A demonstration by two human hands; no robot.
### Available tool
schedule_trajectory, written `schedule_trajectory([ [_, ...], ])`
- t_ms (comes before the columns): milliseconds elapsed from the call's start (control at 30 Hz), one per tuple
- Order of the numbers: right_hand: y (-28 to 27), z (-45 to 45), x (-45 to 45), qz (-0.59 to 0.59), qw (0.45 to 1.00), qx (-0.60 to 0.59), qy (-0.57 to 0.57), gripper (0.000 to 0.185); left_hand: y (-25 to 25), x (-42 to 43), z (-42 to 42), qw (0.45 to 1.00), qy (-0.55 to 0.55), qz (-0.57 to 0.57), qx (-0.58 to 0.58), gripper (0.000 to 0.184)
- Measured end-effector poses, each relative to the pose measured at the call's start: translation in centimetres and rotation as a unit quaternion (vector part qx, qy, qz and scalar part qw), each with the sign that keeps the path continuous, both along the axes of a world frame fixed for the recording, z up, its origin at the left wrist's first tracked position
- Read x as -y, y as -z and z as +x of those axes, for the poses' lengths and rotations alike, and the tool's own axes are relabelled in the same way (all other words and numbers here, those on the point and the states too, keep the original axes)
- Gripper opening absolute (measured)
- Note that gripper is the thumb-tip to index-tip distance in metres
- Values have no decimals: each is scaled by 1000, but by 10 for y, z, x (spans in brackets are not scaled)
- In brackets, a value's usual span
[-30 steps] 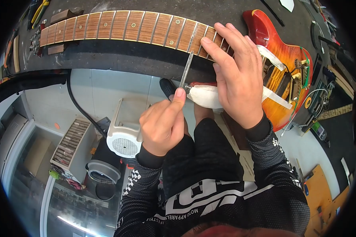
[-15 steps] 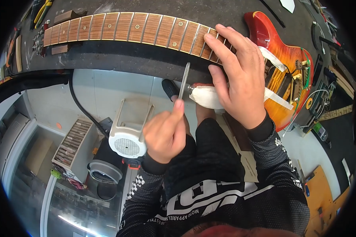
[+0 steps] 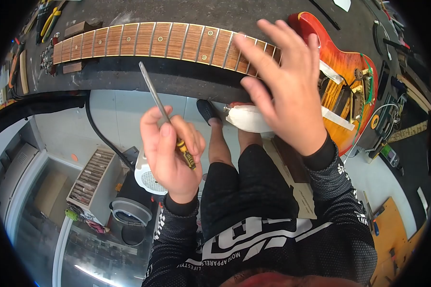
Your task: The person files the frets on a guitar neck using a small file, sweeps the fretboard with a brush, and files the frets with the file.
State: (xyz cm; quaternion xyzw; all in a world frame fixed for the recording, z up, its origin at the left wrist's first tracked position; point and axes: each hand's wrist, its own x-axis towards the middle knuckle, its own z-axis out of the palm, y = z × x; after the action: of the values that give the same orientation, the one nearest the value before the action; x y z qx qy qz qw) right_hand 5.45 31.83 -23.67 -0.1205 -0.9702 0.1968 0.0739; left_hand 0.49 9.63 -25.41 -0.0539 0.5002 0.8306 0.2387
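Note:
My left hand (image 3: 170, 148) is closed around the yellow and black handle of a slim metal file (image 3: 155, 91). The file's shaft points up and left, its tip just short of the guitar neck's near edge. My right hand (image 3: 294, 86) is open with fingers spread over the upper end of the fretboard (image 3: 172, 43), hiding some frets; whether it touches is unclear. The wooden fretboard has metal frets and round dot inlays. It belongs to an electric guitar with a red-orange body (image 3: 340, 55). White tape (image 3: 337, 118) covers parts of the body.
Wooden blocks (image 3: 77, 29) lie near the neck's far end on the dark workbench (image 3: 129, 76). Pliers (image 3: 50, 24) are at the upper left. A white stool (image 3: 151, 179) and a box of sanding sheets or similar flat pieces (image 3: 88, 179) stand below the bench.
My left hand has moved left and turned palm up, swinging the file away from the fretboard's upper end. My right hand has lifted and spread its fingers. The view has shifted slightly.

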Motion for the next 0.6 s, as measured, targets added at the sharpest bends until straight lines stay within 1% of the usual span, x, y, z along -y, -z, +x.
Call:
schedule_trajectory([
  [33, 2, 1, -3, 14, 1000, -1, 23, 58, -1, -4, -3, 998, 0, 47, 38, 36],
  [67, 1, 3, -5, 22, 999, -15, 38, 58, 2, -5, -5, 1000, 24, 12, -5, 33],
  [133, 3, 13, -8, -2, 1000, -19, 24, 56, 7, -7, -8, 992, 72, -59, -90, 30],
  [167, 4, 16, -7, -14, 1000, -20, 18, 56, 11, -8, -10, 969, 97, -134, -182, 29],
  [200, 1, 18, -3, -20, 1000, -13, 9, 56, 15, -9, -12, 932, 122, -207, -271, 30],
  [233, 1, 19, 0, -23, 1000, -8, 5, 56, 17, -9, -13, 880, 144, -277, -357, 32],
  [267, 2, 21, 2, -26, 1000, -4, 1, 56, 11, -16, -12, 870, 124, -320, -353, 35],
  [333, 6, 23, 4, -24, 1000, -4, -1, 59, 19, -20, -10, 837, 118, -344, -410, 34],
  [400, 11, 24, 4, -31, 999, -22, -2, 58, 23, -23, -6, 823, 112, -354, -431, 35],
  [500, 18, 25, 3, -25, 999, -43, -3, 59, 25, -21, -2, 813, 123, -368, -434, 35],
  [600, 19, 25, 3, -21, 999, -49, -2, 61, 22, -16, 3, 825, 140, -359, -413, 36],
])
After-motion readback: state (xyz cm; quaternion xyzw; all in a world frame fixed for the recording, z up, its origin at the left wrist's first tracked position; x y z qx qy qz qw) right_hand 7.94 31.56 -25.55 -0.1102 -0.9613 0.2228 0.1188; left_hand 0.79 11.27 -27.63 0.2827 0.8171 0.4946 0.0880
